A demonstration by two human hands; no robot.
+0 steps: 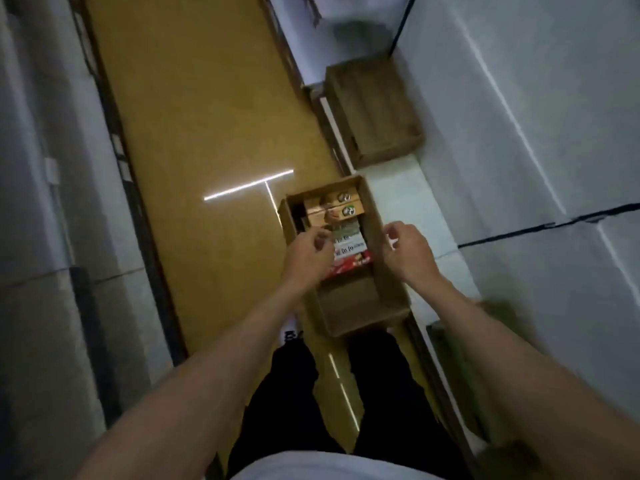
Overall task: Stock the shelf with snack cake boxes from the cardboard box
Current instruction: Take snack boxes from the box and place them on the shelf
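Both hands hover over the open cardboard box (349, 265) on the floor (194, 133). Left hand (308, 258) and right hand (407, 252) have loosely curled fingers and hold nothing. Snack boxes (341, 216) stand packed tightly at the far end of the box; the near end is free. A tight row could jam, or a neighbour could lift out too. Shelf (540, 116) edges border the narrow aisle on the right, and a wooden crate (374, 112) stands just beyond the box.

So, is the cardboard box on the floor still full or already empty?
Partly full. The cardboard box holds snack cake boxes in its far part, while the near part shows bare cardboard.
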